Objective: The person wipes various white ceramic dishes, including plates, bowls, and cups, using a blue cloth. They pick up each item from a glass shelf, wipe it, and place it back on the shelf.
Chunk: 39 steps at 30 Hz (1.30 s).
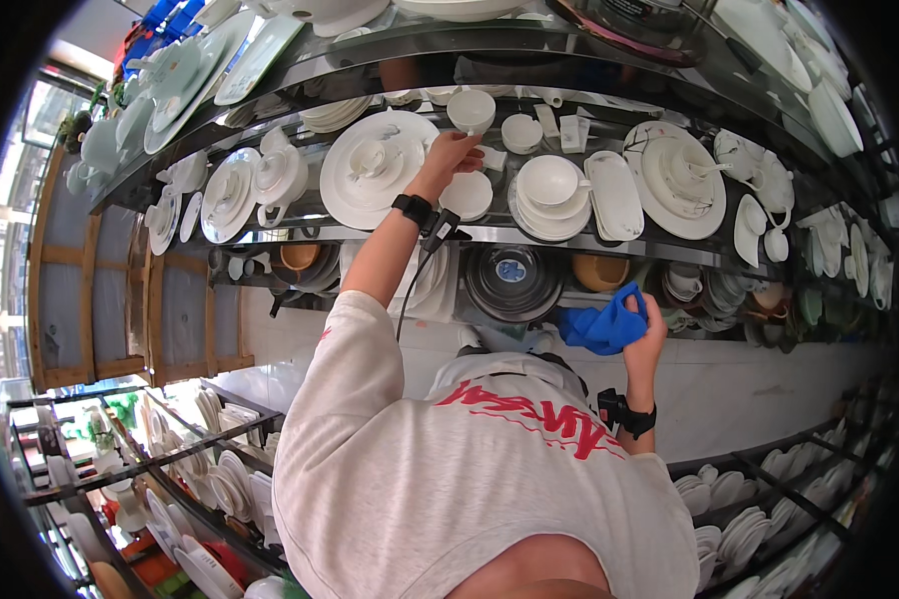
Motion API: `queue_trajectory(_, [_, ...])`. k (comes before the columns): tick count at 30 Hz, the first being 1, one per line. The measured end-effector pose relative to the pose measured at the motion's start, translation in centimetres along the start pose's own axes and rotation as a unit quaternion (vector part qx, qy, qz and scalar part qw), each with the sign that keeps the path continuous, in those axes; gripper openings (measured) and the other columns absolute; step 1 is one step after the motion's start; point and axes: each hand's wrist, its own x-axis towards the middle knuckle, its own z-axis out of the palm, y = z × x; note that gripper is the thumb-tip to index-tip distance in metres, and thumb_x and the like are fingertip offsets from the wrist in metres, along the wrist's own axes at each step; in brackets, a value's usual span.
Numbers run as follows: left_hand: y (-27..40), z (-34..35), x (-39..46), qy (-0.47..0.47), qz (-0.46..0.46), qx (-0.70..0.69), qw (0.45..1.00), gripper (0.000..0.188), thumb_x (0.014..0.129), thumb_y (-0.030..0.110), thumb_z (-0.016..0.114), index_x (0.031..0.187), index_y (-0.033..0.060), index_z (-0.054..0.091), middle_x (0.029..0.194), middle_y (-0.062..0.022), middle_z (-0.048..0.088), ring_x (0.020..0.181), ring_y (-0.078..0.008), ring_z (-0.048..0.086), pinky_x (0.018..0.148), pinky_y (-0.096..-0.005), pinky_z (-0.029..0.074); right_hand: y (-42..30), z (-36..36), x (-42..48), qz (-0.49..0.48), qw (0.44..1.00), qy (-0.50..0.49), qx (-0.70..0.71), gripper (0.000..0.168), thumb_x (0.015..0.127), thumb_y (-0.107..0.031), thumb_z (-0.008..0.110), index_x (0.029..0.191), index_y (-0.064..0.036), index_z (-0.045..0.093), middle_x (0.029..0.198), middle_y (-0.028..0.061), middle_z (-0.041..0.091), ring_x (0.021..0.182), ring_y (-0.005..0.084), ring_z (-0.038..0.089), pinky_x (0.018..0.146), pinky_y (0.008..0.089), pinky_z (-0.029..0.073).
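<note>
My left hand (457, 155) reaches over the glass shelf, its fingers at the lower edge of a white bowl (470, 111); whether they grip it is unclear. Just below that hand lies a round white plate (466, 196), with a small white dish (492, 158) beside the fingers. A smaller white bowl (522, 133) stands to the right. In front of the shelf, lower right, my right hand (644, 322) holds a crumpled blue cloth (607, 322). A white cup (548, 180) rests on stacked plates between the hands.
Large white plates (337, 180) and a teapot (279, 174) stand left on the shelf. To the right are an oblong dish (616, 196) and a patterned plate stack (708, 213). Dark round dishes (483, 296) sit on the lower shelf. A cable (412, 281) hangs from the left wrist. More crockery racks stand behind.
</note>
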Motion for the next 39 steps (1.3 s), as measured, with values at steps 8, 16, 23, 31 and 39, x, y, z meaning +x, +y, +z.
queue_trajectory(8, [-0.1, -0.3, 2.0, 0.058, 0.023, 0.037, 0.997, 0.027, 0.087, 0.024, 0.059, 0.091, -0.0024, 0.059, 0.077, -0.0095, 0.064, 0.063, -0.0159, 0.062, 0.054, -0.0250, 0.049, 1.8, -3.4, -0.9, 0.006, 1.000, 0.003, -0.027, 0.023, 0.093, -0.023, 0.056, 0.090, 0.000, 0.057, 0.069, 0.0070, 0.058, 0.065, 0.0090, 0.048, 0.060, 0.0267, 0.043])
queue_trajectory(16, [-0.3, -1.4, 3.8, 0.110, 0.066, 0.062, 0.990, 0.025, 0.089, 0.022, 0.057, 0.087, -0.0029, 0.057, 0.070, -0.0094, 0.061, 0.055, -0.0171, 0.061, 0.047, -0.0267, 0.051, 1.6, -4.4, -1.1, -0.014, 0.998, -0.050, -0.035, 0.018, 0.092, -0.018, 0.055, 0.092, 0.000, 0.054, 0.072, 0.0114, 0.055, 0.067, 0.0152, 0.051, 0.064, 0.0280, 0.044])
queue_trajectory(23, [-0.7, -1.0, 4.9, 0.112, 0.113, -0.021, 0.987, 0.023, 0.090, 0.020, 0.056, 0.094, -0.0029, 0.055, 0.085, -0.0089, 0.058, 0.073, -0.0164, 0.061, 0.063, -0.0271, 0.054, 2.3, -5.2, -1.5, -0.100, 0.993, -0.013, -0.064, 0.017, 0.086, -0.010, 0.059, 0.098, 0.002, 0.057, 0.098, 0.0154, 0.053, 0.086, 0.0296, 0.055, 0.074, 0.0302, 0.044])
queue_trajectory(31, [1.2, -0.7, 0.8, 0.039, 0.149, -0.150, 0.977, 0.022, 0.094, 0.014, 0.048, 0.104, -0.0058, 0.050, 0.099, -0.0148, 0.060, 0.094, -0.0232, 0.062, 0.086, -0.0313, 0.051, 1.6, -5.9, -2.3, -0.080, 0.986, -0.003, -0.146, 0.018, 0.083, -0.007, 0.061, 0.098, 0.002, 0.057, 0.093, 0.0164, 0.054, 0.081, 0.0321, 0.055, 0.072, 0.0309, 0.044])
queue_trajectory(39, [2.3, -0.6, -9.2, -0.077, 0.120, -0.278, 0.950, 0.029, 0.092, 0.010, 0.037, 0.106, -0.0130, 0.047, 0.115, -0.0250, 0.055, 0.110, -0.0381, 0.055, 0.100, -0.0434, 0.044, 4.9, -5.4, -1.4, 0.152, 0.935, 0.092, 0.307, 0.028, 0.092, -0.013, 0.052, 0.116, 0.002, 0.053, 0.114, 0.0140, 0.058, 0.099, 0.0231, 0.057, 0.088, 0.0300, 0.044])
